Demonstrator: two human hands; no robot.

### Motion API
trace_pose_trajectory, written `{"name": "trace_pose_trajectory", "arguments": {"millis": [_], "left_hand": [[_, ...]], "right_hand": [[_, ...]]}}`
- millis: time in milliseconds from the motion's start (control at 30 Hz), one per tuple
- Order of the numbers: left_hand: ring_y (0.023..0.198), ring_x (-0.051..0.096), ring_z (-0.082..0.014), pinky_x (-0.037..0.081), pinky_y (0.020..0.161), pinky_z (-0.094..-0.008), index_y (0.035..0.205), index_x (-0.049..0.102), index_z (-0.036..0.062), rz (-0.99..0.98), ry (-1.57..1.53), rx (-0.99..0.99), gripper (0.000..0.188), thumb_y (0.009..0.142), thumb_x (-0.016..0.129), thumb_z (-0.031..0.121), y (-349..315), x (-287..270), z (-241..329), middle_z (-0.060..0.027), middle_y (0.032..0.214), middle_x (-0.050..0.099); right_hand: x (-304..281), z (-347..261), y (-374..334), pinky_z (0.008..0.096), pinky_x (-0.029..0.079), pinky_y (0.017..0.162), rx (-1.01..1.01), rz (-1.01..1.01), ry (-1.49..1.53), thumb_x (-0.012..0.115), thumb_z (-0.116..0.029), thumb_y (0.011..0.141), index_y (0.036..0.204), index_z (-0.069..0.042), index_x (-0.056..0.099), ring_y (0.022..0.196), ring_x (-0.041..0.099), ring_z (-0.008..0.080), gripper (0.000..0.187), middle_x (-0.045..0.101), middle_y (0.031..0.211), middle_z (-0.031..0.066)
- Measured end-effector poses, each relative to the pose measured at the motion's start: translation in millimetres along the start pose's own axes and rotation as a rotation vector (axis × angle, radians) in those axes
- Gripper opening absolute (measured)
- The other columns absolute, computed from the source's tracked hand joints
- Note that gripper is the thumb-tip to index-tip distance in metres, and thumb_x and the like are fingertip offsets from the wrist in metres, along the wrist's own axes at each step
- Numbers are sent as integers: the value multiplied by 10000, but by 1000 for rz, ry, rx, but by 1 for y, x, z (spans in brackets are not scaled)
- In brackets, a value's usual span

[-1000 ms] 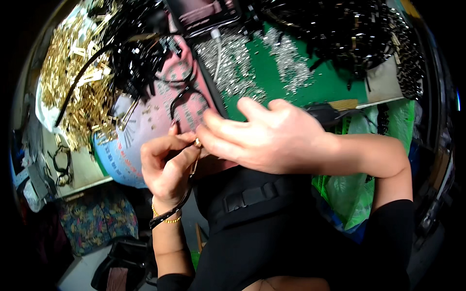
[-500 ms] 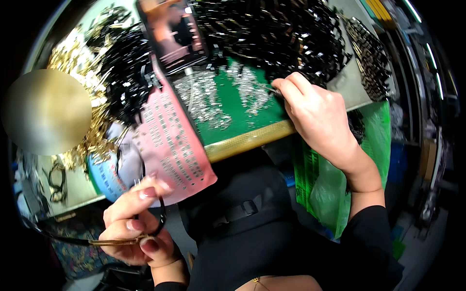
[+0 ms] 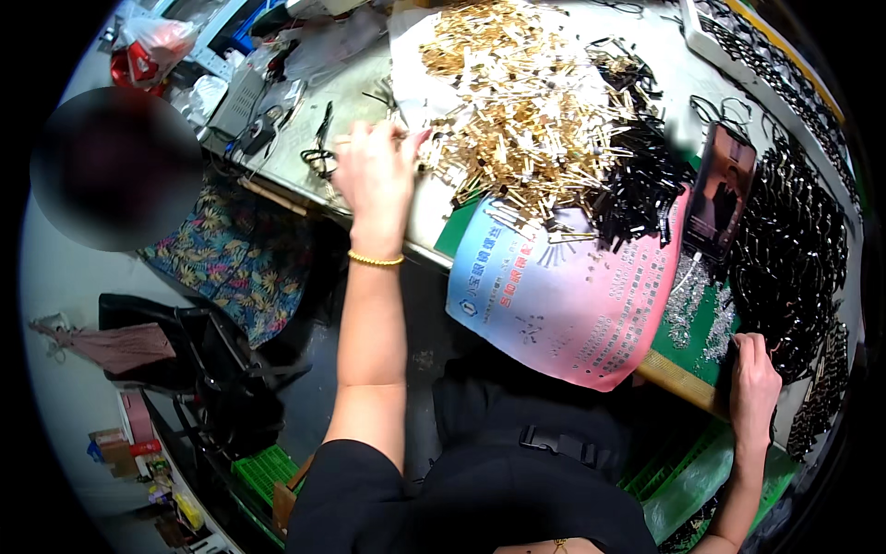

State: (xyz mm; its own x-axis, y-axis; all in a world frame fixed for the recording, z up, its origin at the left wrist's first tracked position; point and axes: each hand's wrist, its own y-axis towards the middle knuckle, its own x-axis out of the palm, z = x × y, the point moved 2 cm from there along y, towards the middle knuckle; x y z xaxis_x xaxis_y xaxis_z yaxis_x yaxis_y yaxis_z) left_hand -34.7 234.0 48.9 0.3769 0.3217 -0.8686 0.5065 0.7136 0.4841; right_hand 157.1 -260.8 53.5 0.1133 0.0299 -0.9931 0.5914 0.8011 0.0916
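Observation:
At the left part of the table, my left hand reaches over the surface, fingers bent and thumb held apart. Nothing shows in its grasp. Beside its fingertips lie thin black looped frames, apparently eyeglass frames. To its right spreads a heap of thin gold-coloured strips. My right hand rests at the front right edge with its fingers pinched together; what they hold is hidden. It is nearest to small silver pieces on a green mat.
A blue and pink printed mat overhangs the front edge. Black strips lie beside the gold heap. A lit phone stands before a large pile of black frames. Left are a grey box and a chair.
The view has swung left. My left hand has moved from in front of me to the table's left part and let go of the black-and-gold eyeglass frame. My right hand stays near the silver pieces.

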Motion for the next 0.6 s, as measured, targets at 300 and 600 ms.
{"name": "trace_pose_trajectory", "arguments": {"millis": [300, 600], "left_hand": [[1197, 593, -301, 268, 1154, -671, 1238, 644, 135, 208, 167, 298, 482, 1010, 529, 544, 24, 44, -80, -75, 1210, 668], [785, 655, -338, 505, 717, -441, 944, 607, -7, -141, -225, 81, 292, 1000, 645, 278, -22, 57, -12, -177, 840, 657]], "right_hand": [[-2, 0, 5, 341, 542, 651, -88, 8, -101, 618, -15, 837, 1115, -38, 611, 794, 667, 230, 279, 604, 1021, 84], [0, 5, 1, 287, 533, 619, -139, 91, -125, 622, -128, 792, 979, -91, 574, 766, 618, 157, 197, 582, 981, 24]]}}
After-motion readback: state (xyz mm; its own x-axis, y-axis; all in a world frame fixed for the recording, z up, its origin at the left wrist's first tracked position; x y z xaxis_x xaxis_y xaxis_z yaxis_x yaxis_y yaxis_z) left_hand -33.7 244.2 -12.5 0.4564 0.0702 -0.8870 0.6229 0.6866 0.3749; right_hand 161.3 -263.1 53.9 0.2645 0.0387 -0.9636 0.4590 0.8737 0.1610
